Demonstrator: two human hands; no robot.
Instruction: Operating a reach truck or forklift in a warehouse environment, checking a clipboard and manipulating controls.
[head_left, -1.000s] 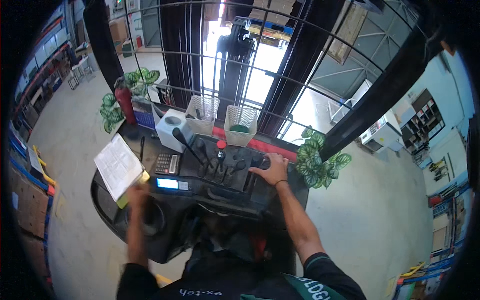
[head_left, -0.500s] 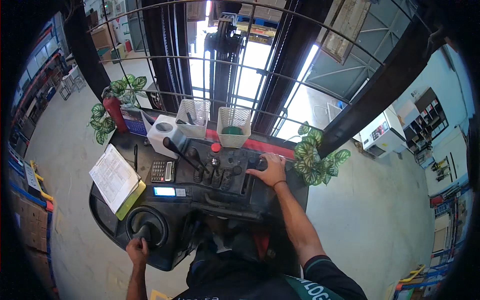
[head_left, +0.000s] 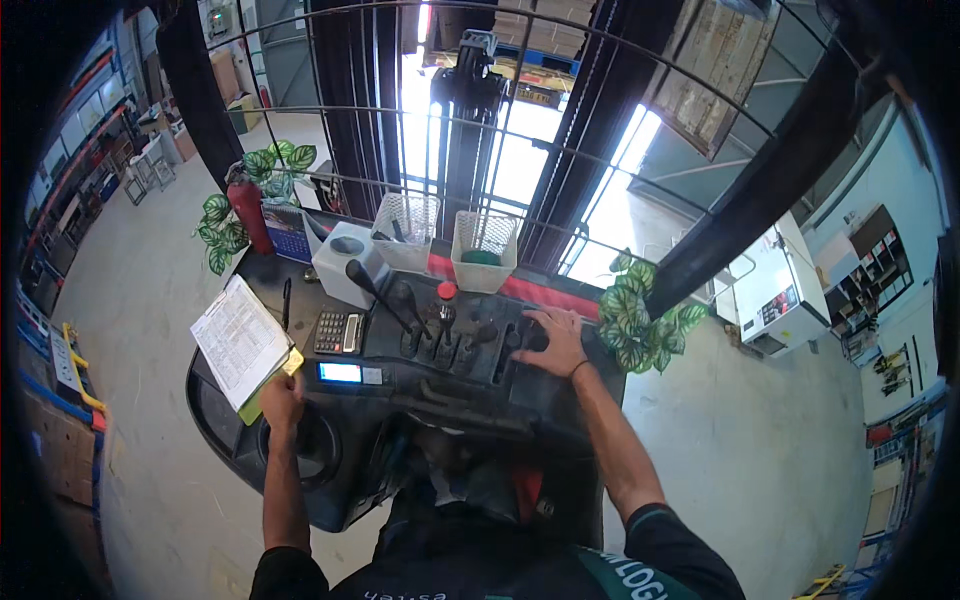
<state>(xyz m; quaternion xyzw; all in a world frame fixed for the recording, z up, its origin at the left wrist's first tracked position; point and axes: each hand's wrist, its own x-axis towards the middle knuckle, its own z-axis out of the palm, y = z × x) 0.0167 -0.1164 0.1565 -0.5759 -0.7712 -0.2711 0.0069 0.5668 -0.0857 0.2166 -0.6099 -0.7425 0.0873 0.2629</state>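
My left hand (head_left: pixel 283 402) is closed above the far side of the black steering wheel (head_left: pixel 328 462), beside the lower right corner of a clipboard (head_left: pixel 240 338) with papers over a yellow-green backing. Its fingers hide whatever they hold. My right hand (head_left: pixel 556 343) rests on the black console (head_left: pixel 545 395), thumb and fingers spread around a dark patch I cannot make out. Just left of it stand several black control levers (head_left: pixel 378 295), one red-topped knob (head_left: pixel 446 291) among them. A calculator (head_left: pixel 338 333) and a small lit display (head_left: pixel 340 373) lie between my hands.
White plastic baskets (head_left: pixel 484 245), a white box (head_left: pixel 345 265), a calendar (head_left: pixel 288 238) and a red fire extinguisher (head_left: pixel 250 215) line the console's far edge. Leafy plants (head_left: pixel 640 315) stand at both ends. Beyond rise wire bars and a dark mast (head_left: pixel 350 130); a white cabinet (head_left: pixel 785 285) stands right.
My left hand has moved forward from the near side of the steering wheel to its far side, by the clipboard's corner. The right hand stays on the console. My view has shifted slightly.
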